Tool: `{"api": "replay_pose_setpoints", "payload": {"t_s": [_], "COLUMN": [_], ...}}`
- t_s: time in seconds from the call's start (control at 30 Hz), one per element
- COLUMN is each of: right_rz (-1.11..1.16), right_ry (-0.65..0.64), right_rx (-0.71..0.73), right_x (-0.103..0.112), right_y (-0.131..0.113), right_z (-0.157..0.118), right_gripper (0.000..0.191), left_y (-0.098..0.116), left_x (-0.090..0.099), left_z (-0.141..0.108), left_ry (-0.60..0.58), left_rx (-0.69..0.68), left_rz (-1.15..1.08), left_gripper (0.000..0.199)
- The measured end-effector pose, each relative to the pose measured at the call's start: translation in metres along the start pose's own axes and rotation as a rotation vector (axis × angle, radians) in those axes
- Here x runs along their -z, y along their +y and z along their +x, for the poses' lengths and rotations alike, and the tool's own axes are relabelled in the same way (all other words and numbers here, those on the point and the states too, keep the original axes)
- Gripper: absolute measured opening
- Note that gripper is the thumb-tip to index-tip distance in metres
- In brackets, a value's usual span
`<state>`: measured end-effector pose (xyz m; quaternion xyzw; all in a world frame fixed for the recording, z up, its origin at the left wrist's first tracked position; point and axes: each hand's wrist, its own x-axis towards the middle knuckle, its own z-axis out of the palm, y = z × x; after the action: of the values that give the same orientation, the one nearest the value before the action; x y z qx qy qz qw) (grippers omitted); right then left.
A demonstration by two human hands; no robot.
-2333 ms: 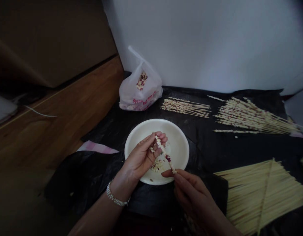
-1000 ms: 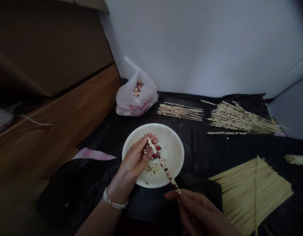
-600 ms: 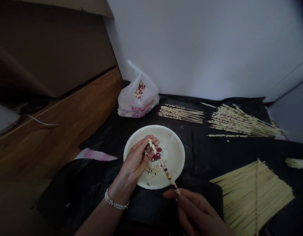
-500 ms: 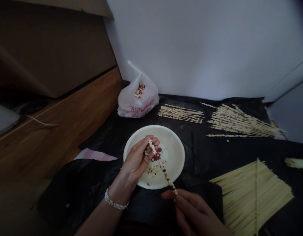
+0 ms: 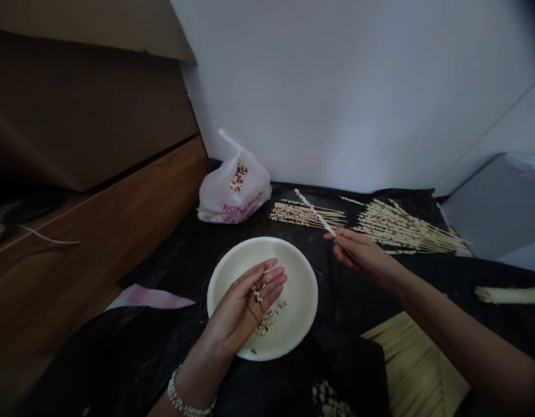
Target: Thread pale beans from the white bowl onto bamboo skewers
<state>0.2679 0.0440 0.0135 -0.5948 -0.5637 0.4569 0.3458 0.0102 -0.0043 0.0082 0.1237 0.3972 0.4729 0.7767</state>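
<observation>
My left hand is cupped palm-up over the white bowl, with a few small white and dark-red kernels lying in it. Loose kernels also rest in the bottom of the bowl, partly behind that hand. Out to the right and farther back, my right hand is closed on the lower end of a skewer threaded with kernels. Its tip points up and left, over a small group of filled skewers. A larger pile of filled skewers lies just beyond my right hand.
A white plastic bag of kernels stands by the wall. Bare sticks lie at the lower right, beneath my right forearm, with a pale bundle beyond. More kernels show at the bottom edge. A wooden panel runs along the left.
My right hand has moved from in front of the bowl up and right to the filled skewers, carrying its skewer out of my left hand. The left hand stays over the bowl, and the view has shifted.
</observation>
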Motion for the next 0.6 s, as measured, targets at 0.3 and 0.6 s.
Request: {"api": "replay_pose_setpoints", "payload": {"t_s": [0.3, 0.6], "right_rz": [-0.632, -1.003], "right_ry": [0.132, 0.258], "right_rx": [0.128, 0.163], "right_x": [0.018, 0.021], "right_y": [0.028, 0.045], "right_z": [0.125, 0.181], "right_gripper": [0.029, 0.03], "left_y": [0.0, 0.001], "left_x": [-0.001, 0.0], "left_z": [0.0, 0.0], "left_ry": [0.024, 0.043], "left_rx": [0.043, 0.075], "left_rz": [-0.028, -0.049], "left_gripper": [0.022, 0.02]}}
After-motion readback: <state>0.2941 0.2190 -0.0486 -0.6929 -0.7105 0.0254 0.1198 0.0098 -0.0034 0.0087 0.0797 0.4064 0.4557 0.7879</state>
